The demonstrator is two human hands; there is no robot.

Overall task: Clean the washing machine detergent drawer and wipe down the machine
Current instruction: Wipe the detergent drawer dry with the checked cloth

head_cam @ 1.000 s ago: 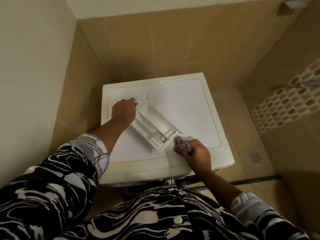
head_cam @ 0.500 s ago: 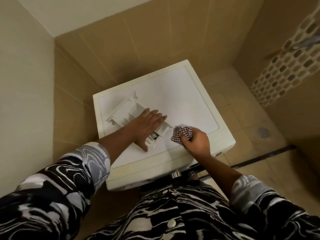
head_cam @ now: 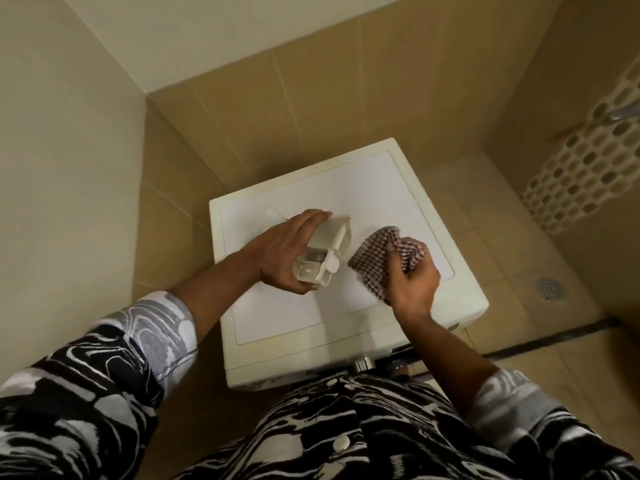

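The white washing machine (head_cam: pixel 398 188) stands in a tiled corner, seen from above. My left hand (head_cam: pixel 280 251) grips the white plastic detergent drawer (head_cam: pixel 323 252) and holds it lifted above the machine's top, open compartments facing right. My right hand (head_cam: pixel 412 285) clutches a red-and-white checked cloth (head_cam: pixel 375 261), bunched up, just to the right of the drawer. Cloth and drawer are close, with a small gap between them.
Beige tiled walls close in behind and left of the machine. To the right lies tiled floor with a round drain (head_cam: pixel 550 288) and a dark floor strip (head_cam: pixel 554 336). A patterned mosaic wall band (head_cam: pixel 585 171) runs at the far right. A chrome knob (head_cam: pixel 362 364) shows at the machine's front.
My left hand has picked the drawer up off the machine top and turned it. My right hand has lifted the cloth and brought it beside the drawer.
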